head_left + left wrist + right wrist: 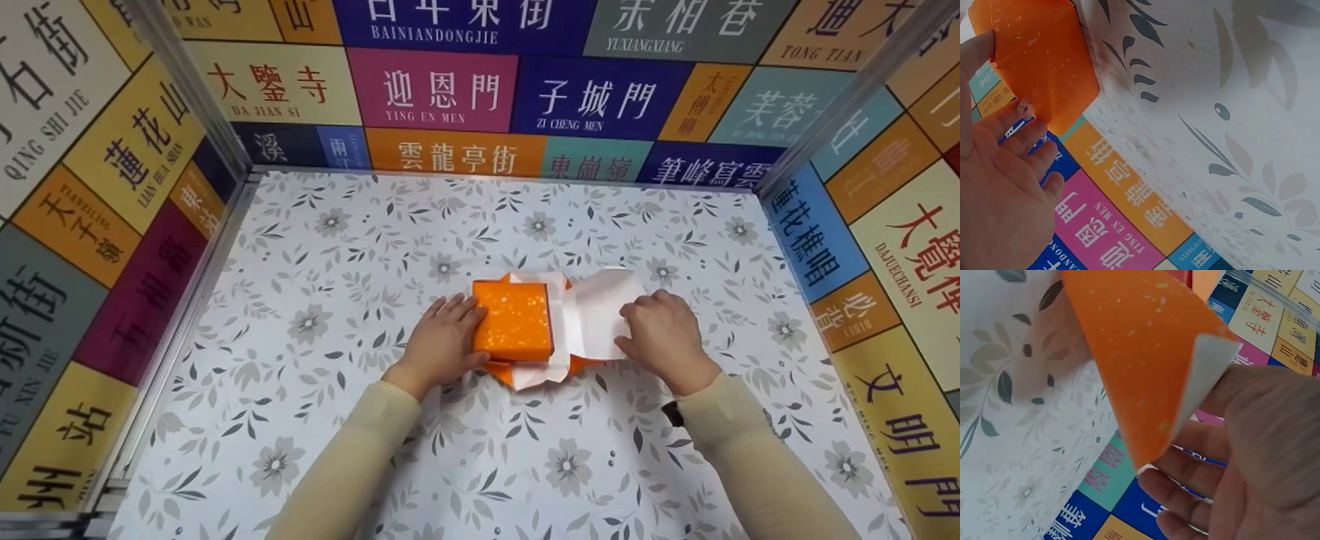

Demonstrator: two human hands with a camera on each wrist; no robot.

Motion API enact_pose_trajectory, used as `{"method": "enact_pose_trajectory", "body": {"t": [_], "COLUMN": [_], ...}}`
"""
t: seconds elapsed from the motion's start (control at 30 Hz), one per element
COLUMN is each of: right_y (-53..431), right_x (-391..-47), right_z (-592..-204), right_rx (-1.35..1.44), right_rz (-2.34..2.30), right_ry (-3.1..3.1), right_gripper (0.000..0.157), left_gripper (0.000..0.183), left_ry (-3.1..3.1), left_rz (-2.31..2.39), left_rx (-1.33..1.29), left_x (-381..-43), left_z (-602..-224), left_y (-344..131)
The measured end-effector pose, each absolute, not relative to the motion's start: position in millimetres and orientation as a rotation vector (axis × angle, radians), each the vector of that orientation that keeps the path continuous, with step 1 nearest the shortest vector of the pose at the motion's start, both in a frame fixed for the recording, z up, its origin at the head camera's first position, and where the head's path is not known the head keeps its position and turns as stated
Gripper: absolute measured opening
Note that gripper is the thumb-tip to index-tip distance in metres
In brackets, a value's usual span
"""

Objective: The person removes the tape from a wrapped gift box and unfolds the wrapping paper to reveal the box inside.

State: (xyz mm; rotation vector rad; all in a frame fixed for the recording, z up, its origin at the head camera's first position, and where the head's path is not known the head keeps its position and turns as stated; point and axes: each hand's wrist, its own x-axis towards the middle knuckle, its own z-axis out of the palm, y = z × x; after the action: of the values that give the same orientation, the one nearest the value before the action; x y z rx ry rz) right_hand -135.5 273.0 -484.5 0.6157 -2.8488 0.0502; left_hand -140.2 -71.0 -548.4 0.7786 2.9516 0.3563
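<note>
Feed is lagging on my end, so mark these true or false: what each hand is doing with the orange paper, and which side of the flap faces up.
1. The left hand rests against the folded orange paper. True.
2. The right hand holds a flap of it with the white side up. True.
3. The paper lies on a plain wooden table. False: the table cover has a grey floral print.
4. The right hand holds scissors. False: it holds only paper.
</note>
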Motion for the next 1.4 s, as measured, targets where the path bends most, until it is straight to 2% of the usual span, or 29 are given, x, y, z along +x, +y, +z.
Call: {"method": "enact_pose_trajectory", "body": {"t": [0.17,0.37,0.53,0.87,1.03,1.4], "right_y": [278.2,283.4,286.2,291.4,288.7,286.9], "right_x": [-132.5,-132.7,-135.5,-142.9,-146.8,-147.2], "right_z": [-496.9,-521.7,-541.9,-559.2,-559.6,-557.4], "right_rx": [0.635,0.572,0.478,0.447,0.451,0.424], "right_rz": [0.005,0.137,0.284,0.319,0.291,0.328], "right_ry": [-3.068,-3.287,-3.453,-3.501,-3.518,-3.546], "right_gripper": [0.053,0.093,0.113,0.124,0.13,0.131], "left_gripper": [0.079,0.078,0.079,0.081,0.076,0.068], "left_ry": [2.948,2.943,2.951,3.004,2.955,2.977], "left_rz": [0.357,0.359,0.353,0.261,0.286,0.281], "left_rx": [0.783,0.779,0.781,0.822,0.899,0.881], "left_x": [-140.7,-141.1,-139.9,-134.5,-132.5,-134.7], "left_z": [-548.2,-546.9,-545.5,-542.5,-542.6,-542.1], "left_y": [-70.3,-68.9,-65.4,-46.2,-35.0,-33.4]}}
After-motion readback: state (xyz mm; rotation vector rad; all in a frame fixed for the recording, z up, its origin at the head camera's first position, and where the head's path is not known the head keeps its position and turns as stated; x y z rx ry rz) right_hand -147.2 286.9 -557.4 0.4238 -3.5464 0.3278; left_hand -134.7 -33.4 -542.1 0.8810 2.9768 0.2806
